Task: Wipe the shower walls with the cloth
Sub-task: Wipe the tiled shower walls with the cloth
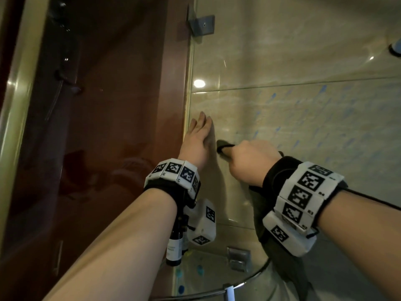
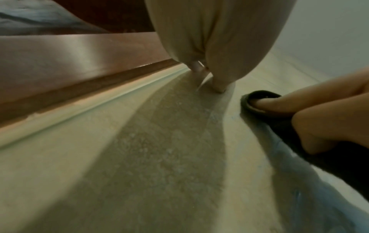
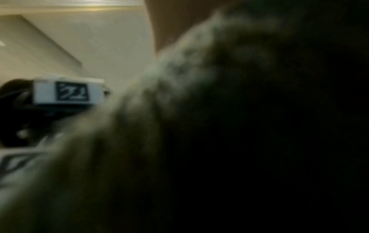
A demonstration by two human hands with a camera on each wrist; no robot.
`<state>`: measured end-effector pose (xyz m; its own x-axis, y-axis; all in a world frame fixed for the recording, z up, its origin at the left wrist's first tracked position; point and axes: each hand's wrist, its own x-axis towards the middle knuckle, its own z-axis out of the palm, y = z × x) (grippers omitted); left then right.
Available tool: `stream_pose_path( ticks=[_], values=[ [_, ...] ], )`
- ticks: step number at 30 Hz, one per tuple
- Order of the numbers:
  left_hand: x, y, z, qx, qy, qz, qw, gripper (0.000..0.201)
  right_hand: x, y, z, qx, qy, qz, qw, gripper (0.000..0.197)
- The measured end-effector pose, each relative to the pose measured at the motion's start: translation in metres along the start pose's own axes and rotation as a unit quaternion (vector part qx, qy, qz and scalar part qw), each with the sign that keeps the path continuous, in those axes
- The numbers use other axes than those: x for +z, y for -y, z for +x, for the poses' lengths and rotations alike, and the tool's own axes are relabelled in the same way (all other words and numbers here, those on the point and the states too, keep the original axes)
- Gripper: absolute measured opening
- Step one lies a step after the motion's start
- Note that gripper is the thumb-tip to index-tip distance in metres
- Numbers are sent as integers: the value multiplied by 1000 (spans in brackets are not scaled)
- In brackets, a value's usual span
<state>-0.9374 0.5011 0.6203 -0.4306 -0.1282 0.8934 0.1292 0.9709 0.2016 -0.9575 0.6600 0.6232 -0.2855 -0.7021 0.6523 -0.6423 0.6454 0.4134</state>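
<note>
A beige tiled shower wall [image 1: 282,109] fills the head view, with pale blue streaks on its right part. My left hand [image 1: 198,137] lies flat against the wall near the corner, fingers straight and pointing up. Just to its right, my right hand [image 1: 249,157] grips a dark cloth [image 1: 222,146] and presses it on the tile; the rest of the cloth [image 1: 280,253] hangs down under the wrist. In the left wrist view the straight fingers [image 2: 217,78] touch the tile and the dark cloth [image 2: 259,100] is wrapped round a right fingertip. Blurred dark cloth [image 3: 219,126] covers most of the right wrist view.
A dark reddish glass panel [image 1: 104,127] stands at the left, meeting the tile at a corner strip [image 1: 188,88]. A metal bracket [image 1: 200,25] sits high on the wall. Below, a glass corner shelf [image 1: 217,276] with a chrome rail carries a dark bottle [image 1: 174,246].
</note>
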Motion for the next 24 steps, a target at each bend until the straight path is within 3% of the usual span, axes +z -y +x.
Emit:
stream_pose_path(
  ticks=[3,5,9,11,14,19,22,24],
  values=[
    [0,0,0,-2,-4,6,1000,58,9,12,-8,-56,21,-32,998,38],
    [1,0,0,-2,-5,10,1000,57,6,10,-8,-55,20,-46,997,38],
    [0,0,-1,0,-3,12,1000,58,-13,-15,4,59,-40,4,997,39],
    [1,0,0,2,-5,13,1000,59,-16,-17,6,82,-35,29,996,39],
    [1,-1,0,3,-1,18,1000,58,-4,-1,-1,26,-1,19,999,26],
    [0,-5,-5,-4,-4,11,1000,56,17,20,-27,-84,36,-49,995,36],
    [-1,-6,-7,-7,5,3,1000,58,17,17,-31,-86,47,-55,994,36],
    [-1,-6,-8,-8,13,-5,1000,60,13,9,-27,-50,29,-33,998,36]
  ],
)
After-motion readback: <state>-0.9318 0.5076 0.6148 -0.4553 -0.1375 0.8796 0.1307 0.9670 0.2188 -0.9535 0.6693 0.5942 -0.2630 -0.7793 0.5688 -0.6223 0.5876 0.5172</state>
